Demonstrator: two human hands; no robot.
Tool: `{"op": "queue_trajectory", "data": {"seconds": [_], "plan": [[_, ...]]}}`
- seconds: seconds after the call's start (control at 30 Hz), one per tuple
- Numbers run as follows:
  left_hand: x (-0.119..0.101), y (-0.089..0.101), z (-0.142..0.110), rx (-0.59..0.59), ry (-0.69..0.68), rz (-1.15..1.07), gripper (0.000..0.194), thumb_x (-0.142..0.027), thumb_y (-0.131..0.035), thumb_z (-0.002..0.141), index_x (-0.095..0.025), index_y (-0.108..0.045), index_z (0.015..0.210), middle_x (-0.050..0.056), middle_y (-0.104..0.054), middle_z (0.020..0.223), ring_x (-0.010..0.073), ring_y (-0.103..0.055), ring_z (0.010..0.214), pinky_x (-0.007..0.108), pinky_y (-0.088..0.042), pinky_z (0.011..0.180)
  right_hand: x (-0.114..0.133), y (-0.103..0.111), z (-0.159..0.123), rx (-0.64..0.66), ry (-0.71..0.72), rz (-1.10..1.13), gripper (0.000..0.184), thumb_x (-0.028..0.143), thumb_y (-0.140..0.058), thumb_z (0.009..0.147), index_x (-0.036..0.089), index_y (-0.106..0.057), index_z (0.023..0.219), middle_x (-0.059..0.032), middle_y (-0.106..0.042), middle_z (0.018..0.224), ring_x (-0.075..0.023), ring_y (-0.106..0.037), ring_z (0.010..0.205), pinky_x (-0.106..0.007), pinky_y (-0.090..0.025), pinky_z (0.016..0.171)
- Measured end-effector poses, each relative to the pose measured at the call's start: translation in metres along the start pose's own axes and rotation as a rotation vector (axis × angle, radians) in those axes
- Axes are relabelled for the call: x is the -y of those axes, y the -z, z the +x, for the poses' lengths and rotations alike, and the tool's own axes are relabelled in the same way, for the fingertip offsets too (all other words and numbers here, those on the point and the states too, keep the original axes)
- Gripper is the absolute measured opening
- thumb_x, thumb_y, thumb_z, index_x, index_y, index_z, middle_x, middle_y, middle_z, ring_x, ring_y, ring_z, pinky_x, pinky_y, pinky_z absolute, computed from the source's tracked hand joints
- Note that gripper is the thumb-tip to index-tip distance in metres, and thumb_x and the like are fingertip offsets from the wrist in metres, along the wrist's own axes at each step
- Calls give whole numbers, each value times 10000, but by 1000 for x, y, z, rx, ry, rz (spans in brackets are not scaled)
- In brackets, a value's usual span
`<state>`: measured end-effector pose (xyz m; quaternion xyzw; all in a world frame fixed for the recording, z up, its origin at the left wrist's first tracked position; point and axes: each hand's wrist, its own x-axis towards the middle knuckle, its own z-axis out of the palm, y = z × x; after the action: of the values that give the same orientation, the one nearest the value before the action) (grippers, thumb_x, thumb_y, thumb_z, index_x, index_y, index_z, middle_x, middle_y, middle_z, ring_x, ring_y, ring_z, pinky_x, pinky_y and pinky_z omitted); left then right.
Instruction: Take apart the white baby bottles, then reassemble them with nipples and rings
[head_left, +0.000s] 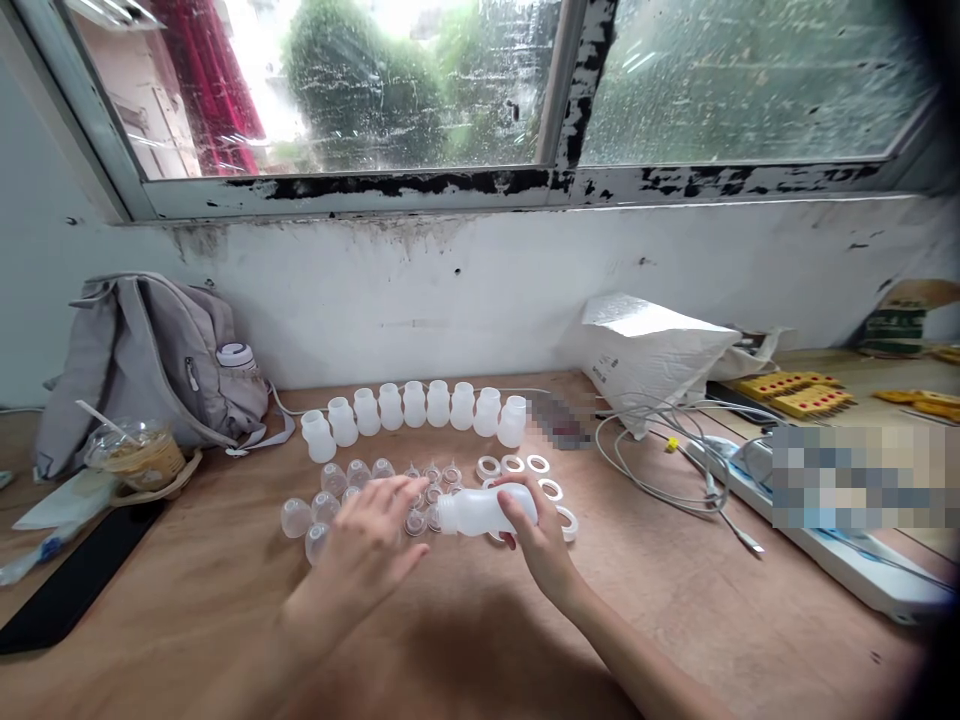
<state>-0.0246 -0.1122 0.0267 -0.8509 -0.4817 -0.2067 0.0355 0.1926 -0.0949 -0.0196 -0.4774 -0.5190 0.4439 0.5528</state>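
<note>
Your right hand [546, 548] has its grip clamped around the bottle [476, 511], sideways above the table [675, 570]; your left hand [367, 535], fingers apart, hovers left of its neck. Squeeze lightly, as the wall looks soft, and avoid knocking the nipples [415, 521].

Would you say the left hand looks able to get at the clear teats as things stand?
Probably yes: the left hand appears to hold nothing, and its fingers are close beside the clear teats, though the frosted bottle in the right hand overlaps a few from this view.
</note>
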Motion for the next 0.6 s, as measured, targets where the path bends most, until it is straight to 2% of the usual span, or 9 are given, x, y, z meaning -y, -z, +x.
{"op": "queue_trajectory", "data": {"seconds": [0.1,0.23,0.33,0.47,0.6], "plan": [[-27,-21,18,94,-43,8,431,-223,-546,751,-211,-435,1168,78,-583,1090,268,-530,969,393,-433,796,-3,-4,-4,31,21,18,240,441,-503,803,215,-494,886,17,-507,682,-108,-496,514,-178,-396,371],[-34,-40,32,192,122,54,224,-125,-500,710,-158,-520,930,104,-625,850,266,-586,795,337,-445,618,-7,-5,-6,11,85,-58,229,422,-510,805,215,-493,902,8,-525,725,-109,-498,525,-193,-420,390],[-34,-40,35,229,167,37,181,-159,-486,713,-161,-512,892,102,-636,815,265,-617,715,309,-420,532,-6,-2,-7,6,159,-156,209,395,-532,795,215,-500,895,-7,-550,771,-131,-533,589,-216,-462,445],[-34,-31,36,307,135,-23,121,-234,-473,727,-175,-517,824,89,-642,742,250,-620,627,289,-382,489,-1,2,-6,28,224,-242,152,347,-542,790,216,-521,865,1,-551,732,-143,-543,601,-236,-470,482],[-27,-25,40,382,121,-150,132,-201,-532,632,-191,-540,764,46,-634,689,216,-601,606,253,-328,461,-1,1,-7,-2,308,-274,107,316,-530,788,214,-537,818,16,-527,655,-132,-511,531,-243,-434,470]]}}
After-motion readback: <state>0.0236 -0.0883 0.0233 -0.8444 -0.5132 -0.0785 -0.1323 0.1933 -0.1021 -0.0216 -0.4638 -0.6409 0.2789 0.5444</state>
